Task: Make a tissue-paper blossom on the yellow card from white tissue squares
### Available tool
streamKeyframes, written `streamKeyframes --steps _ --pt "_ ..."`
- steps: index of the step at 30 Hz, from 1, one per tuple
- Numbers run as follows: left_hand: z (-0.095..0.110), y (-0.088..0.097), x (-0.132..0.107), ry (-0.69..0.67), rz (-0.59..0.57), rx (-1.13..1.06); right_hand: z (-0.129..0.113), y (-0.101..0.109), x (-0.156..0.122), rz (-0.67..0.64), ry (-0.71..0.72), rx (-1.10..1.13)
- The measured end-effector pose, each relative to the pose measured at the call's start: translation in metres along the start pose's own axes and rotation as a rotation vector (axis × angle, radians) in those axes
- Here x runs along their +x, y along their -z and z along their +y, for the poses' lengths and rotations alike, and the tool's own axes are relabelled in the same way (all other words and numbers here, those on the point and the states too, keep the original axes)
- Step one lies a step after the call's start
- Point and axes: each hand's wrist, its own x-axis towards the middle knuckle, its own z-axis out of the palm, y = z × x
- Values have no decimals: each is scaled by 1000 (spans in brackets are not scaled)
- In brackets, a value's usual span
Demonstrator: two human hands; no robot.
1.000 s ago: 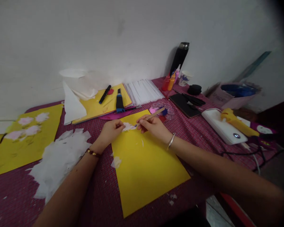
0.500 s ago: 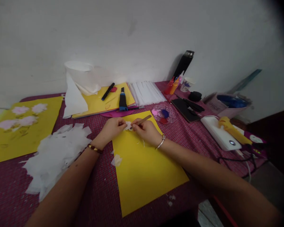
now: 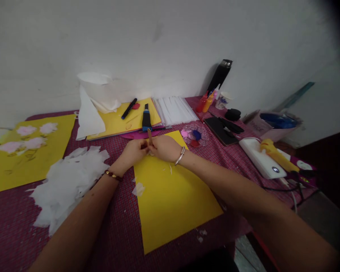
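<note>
My left hand (image 3: 133, 153) is closed in a pinch at the far end of a yellow sheet of paper (image 3: 178, 200). In its fingertips is a small piece of white tissue paper, mostly hidden now. My right hand (image 3: 166, 148) meets it there, fingers wrapped round a thin wooden stick (image 3: 150, 135) that points up and away. Torn bits of white paper (image 3: 138, 189) lie at the sheet's left edge. Left of my left forearm spreads a heap of white tissue squares (image 3: 70, 181).
A second yellow sheet (image 3: 53, 151) with pale pink paper blossoms lies at left. Behind my hands are a blue-black utility knife (image 3: 146, 120), a marker (image 3: 129, 108) and a clear paint palette (image 3: 202, 141). Glue bottles (image 3: 208, 102), a black flask (image 3: 220, 75) and a yellow glue gun (image 3: 280, 156) stand or lie rightward.
My right hand has moved left against my left hand. The stick has swung from slanting right to nearly upright, and the white tissue between the hands is now mostly covered.
</note>
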Motion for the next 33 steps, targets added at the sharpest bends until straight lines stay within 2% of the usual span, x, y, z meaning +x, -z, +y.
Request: streamKeyframes --steps 2,4,5,7,10,12,14,17,19,22,25,27,30,33 --pt "0 0 -1 -10 3 39 0 9 -3 93 -41 177" --pt "1 -1 0 -6 11 67 5 14 -16 204 -152 543" --pt "1 -2 0 2 11 66 9 13 -25 216 -216 752" --pt "3 0 0 18 5 63 16 7 -45 144 -321 1085" --pt "7 9 -9 83 -18 -37 24 -9 -70 47 -379 1303" --pt "11 19 -24 136 -53 -141 27 -19 -78 50 -371 1357" --pt "18 29 -47 153 -121 -155 28 -26 -80 52 -352 1381" --pt "32 38 -83 92 -254 65 29 -30 -79 18 -318 1383" --pt "40 37 -100 -1 -300 239 29 -31 -79 0 -293 1389" --pt "48 34 -109 -82 -332 361 30 -31 -81 3 -284 1417" --pt "53 31 -107 -50 -404 316 29 -30 -84 33 -291 1432" --pt "58 28 -105 48 -365 205 26 -28 -85 95 -261 1435" --pt "66 17 -104 271 -113 -129 17 -23 -90 200 -152 1436" --pt "71 -3 -104 367 64 -476 5 -19 -96 223 -54 1417"
